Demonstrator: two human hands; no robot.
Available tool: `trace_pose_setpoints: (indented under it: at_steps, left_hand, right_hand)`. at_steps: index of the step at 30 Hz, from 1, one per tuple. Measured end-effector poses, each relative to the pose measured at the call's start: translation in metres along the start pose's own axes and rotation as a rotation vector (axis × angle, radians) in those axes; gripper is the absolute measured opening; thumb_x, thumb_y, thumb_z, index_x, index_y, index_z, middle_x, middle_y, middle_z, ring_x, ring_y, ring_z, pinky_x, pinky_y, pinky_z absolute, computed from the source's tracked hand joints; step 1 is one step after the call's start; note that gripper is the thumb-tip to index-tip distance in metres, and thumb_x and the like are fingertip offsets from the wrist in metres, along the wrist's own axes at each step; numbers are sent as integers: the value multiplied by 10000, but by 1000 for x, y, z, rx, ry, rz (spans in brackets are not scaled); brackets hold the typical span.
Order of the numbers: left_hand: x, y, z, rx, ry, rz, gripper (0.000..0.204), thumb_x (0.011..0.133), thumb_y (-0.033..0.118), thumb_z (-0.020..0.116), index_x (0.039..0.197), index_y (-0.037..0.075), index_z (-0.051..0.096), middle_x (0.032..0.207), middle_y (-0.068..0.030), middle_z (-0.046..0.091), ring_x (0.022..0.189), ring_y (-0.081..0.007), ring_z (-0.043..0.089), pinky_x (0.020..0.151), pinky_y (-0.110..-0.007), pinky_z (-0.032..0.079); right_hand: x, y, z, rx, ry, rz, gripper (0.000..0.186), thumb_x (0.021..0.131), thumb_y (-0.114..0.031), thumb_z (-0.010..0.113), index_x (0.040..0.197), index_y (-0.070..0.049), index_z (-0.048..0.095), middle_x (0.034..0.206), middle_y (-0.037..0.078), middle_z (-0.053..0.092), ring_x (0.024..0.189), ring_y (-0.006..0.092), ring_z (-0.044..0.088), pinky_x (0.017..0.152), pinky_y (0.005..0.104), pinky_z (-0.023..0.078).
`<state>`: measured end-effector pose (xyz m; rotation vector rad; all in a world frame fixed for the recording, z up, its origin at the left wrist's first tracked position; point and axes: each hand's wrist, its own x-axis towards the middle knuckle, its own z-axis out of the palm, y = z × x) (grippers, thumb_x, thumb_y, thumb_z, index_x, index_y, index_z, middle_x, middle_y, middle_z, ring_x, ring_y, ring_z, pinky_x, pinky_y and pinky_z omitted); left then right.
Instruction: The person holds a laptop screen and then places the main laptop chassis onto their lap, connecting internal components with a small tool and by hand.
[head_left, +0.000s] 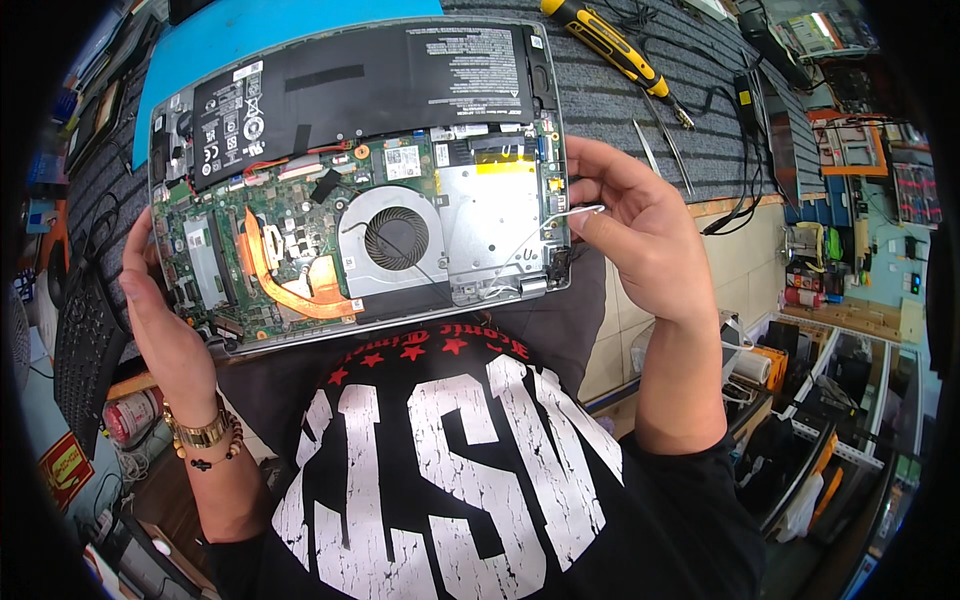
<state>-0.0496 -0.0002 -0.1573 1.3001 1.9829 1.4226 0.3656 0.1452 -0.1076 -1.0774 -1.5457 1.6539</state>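
An opened laptop base (pixel 490 245) is held tilted in front of my chest, its inner side facing up. A long black battery (pixel 370 90) spans its far part. Nearer me are a green circuit board, a copper heat pipe (pixel 262 265) and a round fan (pixel 397 238). My left hand (pixel 165 310) grips the near left edge, its fingers partly hidden beneath. My right hand (pixel 640 225) is closed at the right edge, with the thumb beside a thin white wire (pixel 578 211) that sticks out of the base. A thin dark wire (pixel 400 245) lies loose across the fan.
Behind the laptop, a blue mat (pixel 290 28) lies on the striped grey bench cover (pixel 590 95). A yellow and black electric screwdriver (pixel 610 45), tweezers (pixel 668 142) and black cables (pixel 745 150) are at the far right. A black keyboard (pixel 88 310) stands at the left. Shelves (pixel 850 400) fill the right side.
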Motion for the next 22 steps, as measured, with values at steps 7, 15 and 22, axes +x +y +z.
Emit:
trace_pose_setpoints:
  at_steps: [7,15,22]
  left_hand:
    - [0,2,7,-29,54,32,777,1241,562,223,1610,-46,536,1375,-147,693,1271,-209,640,1147,-375,451]
    - [0,-1,7,-89,55,-36,823,1233,599,214,1635,-64,491,1509,-177,647,1398,-239,606,1221,-396,416]
    - [-5,6,10,-177,58,-57,1002,1157,775,262,1655,-75,445,1601,-193,587,1466,-260,576,1254,-398,397]
  right_hand:
    - [0,1,1,-32,33,-5,601,953,106,634,1550,128,564,1354,111,697,1151,138,650,1060,309,552]
    - [-1,-8,8,-66,31,12,646,959,129,611,1599,125,520,1312,104,695,1179,149,662,1049,312,555]
    - [3,-6,-2,-70,-67,48,731,963,134,609,1673,95,443,1433,135,641,1206,169,650,1043,308,548]
